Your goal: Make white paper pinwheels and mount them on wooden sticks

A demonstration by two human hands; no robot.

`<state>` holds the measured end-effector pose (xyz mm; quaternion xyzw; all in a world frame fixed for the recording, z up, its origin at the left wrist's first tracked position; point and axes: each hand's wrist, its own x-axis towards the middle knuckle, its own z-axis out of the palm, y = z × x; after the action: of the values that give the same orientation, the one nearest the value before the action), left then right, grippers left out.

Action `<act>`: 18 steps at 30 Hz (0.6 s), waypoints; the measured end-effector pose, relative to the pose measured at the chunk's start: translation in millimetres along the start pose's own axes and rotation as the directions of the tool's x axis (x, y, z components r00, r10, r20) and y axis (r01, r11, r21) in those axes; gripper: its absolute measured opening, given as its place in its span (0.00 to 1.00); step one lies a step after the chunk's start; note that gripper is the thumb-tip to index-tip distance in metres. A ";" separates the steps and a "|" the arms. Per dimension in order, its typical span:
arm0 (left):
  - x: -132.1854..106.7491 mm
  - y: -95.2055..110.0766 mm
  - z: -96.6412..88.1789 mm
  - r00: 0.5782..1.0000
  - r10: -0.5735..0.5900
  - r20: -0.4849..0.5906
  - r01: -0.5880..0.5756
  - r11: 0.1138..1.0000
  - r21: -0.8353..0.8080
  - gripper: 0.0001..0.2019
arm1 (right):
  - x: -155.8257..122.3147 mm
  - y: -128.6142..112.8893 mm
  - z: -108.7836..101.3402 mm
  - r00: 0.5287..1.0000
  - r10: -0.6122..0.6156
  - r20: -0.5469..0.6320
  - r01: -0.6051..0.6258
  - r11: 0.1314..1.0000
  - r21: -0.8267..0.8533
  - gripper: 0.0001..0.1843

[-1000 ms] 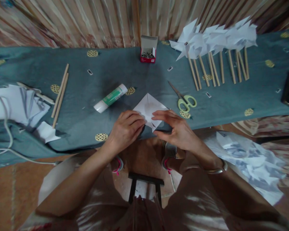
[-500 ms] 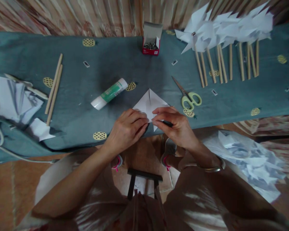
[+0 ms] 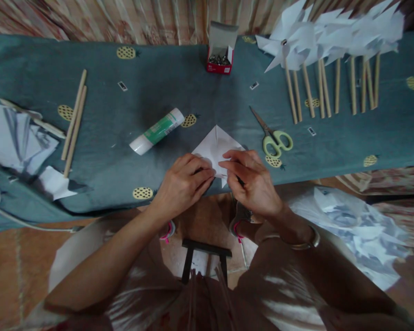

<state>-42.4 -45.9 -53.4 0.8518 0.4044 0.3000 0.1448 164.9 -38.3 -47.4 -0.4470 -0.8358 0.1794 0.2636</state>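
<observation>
A white sheet of paper (image 3: 216, 140) with creases and slits toward its corners lies at the table's front edge, one corner pointing away from me. My left hand (image 3: 185, 181) is closed on its near left side, thumb and fingers together by the middle. Over the right half of the same sheet is my right hand (image 3: 251, 179), its bent fingers apart and fingertips close to the paper's centre; whether they touch it is unclear. Scissors (image 3: 278, 142) with light green handles rest to the right. A glue stick (image 3: 158, 131) with a green label lies to the left.
A red box (image 3: 220, 66) of small metal pieces stands open at the back. Paper pinwheels (image 3: 331, 41) on sticks lie at back right. Two wooden sticks (image 3: 75, 119) and cut paper sheets (image 3: 17, 138) are at left. A plastic bag (image 3: 352, 230) of white paper shapes sits below right.
My right thumb and fingers have come apart from their pinch near the paper's middle. My left hand stays on the sheet. The whole view has shifted slightly.
</observation>
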 end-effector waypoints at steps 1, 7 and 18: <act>0.0 -0.4 0.4 1.000 -0.006 0.002 0.006 1.000 -0.007 0.08 | -0.3 0.0 -1.2 1.000 0.002 0.011 -0.002 1.000 -0.001 0.17; 1.4 -0.4 0.7 0.999 -0.021 -0.026 0.019 0.998 -0.052 0.08 | 0.5 -2.4 -9.8 1.000 0.026 0.014 -0.028 0.990 0.140 0.14; 3.8 1.7 1.0 0.997 -0.079 -0.022 0.078 0.995 -0.065 0.07 | 4.1 -6.5 -2.5 0.983 0.181 -0.024 -0.168 0.949 0.267 0.05</act>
<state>-38.9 -44.0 -51.9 0.8264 0.4295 0.3173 0.1788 160.3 -38.2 -40.7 -0.4844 -0.7549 0.3008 0.3240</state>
